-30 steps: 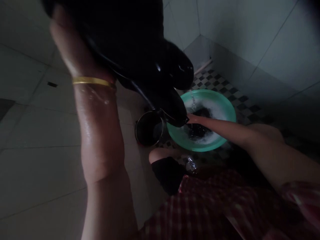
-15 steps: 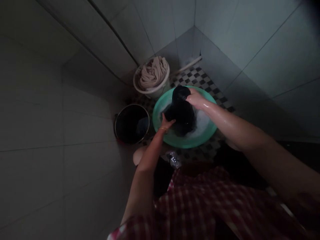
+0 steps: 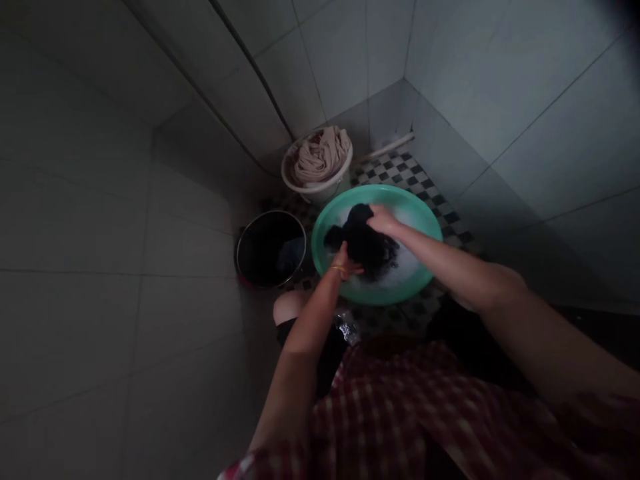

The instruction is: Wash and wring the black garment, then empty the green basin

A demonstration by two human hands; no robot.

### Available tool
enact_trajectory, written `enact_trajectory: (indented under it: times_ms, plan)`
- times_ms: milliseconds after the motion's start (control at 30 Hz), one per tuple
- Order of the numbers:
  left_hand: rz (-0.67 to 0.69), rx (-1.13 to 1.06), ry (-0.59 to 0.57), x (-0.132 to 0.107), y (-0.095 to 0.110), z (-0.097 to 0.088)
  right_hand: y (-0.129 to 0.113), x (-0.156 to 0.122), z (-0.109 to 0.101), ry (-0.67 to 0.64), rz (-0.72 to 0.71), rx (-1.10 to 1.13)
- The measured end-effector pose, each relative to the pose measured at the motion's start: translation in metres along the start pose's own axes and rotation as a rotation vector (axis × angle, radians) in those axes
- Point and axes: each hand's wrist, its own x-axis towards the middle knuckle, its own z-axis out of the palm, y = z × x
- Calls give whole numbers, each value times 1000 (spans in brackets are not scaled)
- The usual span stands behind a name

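Note:
A dark wet garment [image 3: 367, 243] lies bunched in sudsy water inside a round green basin [image 3: 320, 263]; its kind is hard to make out. My right hand [image 3: 383, 219] is closed on the garment's upper part, toward the far side of the basin. At the near left side, my left hand [image 3: 349, 264] touches the cloth with its thumb and fingers apart. White foam [image 3: 407, 257] shows around the cloth, mostly on the right.
Left of the basin stands a dark bucket [image 3: 241, 257] holding dark liquid. Behind it, a white bucket [image 3: 330, 193] is heaped with beige cloth [image 3: 323, 157]. A pale pipe [image 3: 387, 147] lies by the tiled wall on the checkered floor [image 3: 395, 168]. A shiny clear bag [image 3: 346, 327] rests near my knee.
My right hand has lowered the garment into the basin; before, it held the upper part higher. My left hand has shifted slightly nearer the front rim. The whole view has shifted somewhat.

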Motion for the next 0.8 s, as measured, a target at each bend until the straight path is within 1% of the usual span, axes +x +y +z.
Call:
enact_trajectory:
  times_ms: [33, 100, 133, 167, 200, 267, 300, 333, 367, 400, 433, 467, 500, 533, 600, 633, 733, 800]
  plan:
    - [25, -60, -51, -12, 13, -1, -19, 0, -19, 94, -14, 18]
    - [116, -181, -173, -39, 44, -1, -59, -10, -55, 216, -86, 32]
    - [178, -201, -212, -53, 60, -1, -78, -19, -70, 232, -135, 38]
    - [243, -179, -218, -66, 75, 0, -96, -31, -84, 216, -185, 39]
    - [303, -124, -187, -80, 86, 1, -113, -43, -94, 200, -240, 41]
    - [433, 29, -42, -102, 100, -1, -139, -65, -109, 189, -321, 49]
    - [528, 94, 46, -110, 102, -3, -149, -73, -113, 202, -341, 50]
    - [650, 138, 125, -116, 101, -6, -157, -78, -116, 219, -347, 40]
    - [790, 160, 179, -119, 99, -9, -163, -82, -118, 231, -344, 12]
    - [931, 170, 199, -120, 95, -12, -168, -84, -118, 233, -342, -35]
    - [1058, 184, 183, -118, 92, -14, -171, -84, -117, 224, -341, -99]
    - [1156, 211, 140, -113, 90, -15, -174, -84, -115, 198, -344, -176]
    - [1218, 251, 84, -106, 89, -15, -175, -83, -111, 162, -345, -255]
    - [1246, 301, 23, -98, 90, -15, -174, -82, -108, 128, -340, -328]
    - [1230, 401, -72, -81, 94, -13, -166, -80, -100, 78, -310, -427]
    - [1196, 434, -96, -73, 96, -13, -159, -78, -98, 61, -291, -432]
    - [1082, 452, -93, -59, 99, -18, -127, -70, -98, 28, -243, -311]
    - [1047, 411, -78, -57, 98, -23, -102, -62, -101, 21, -213, -222]
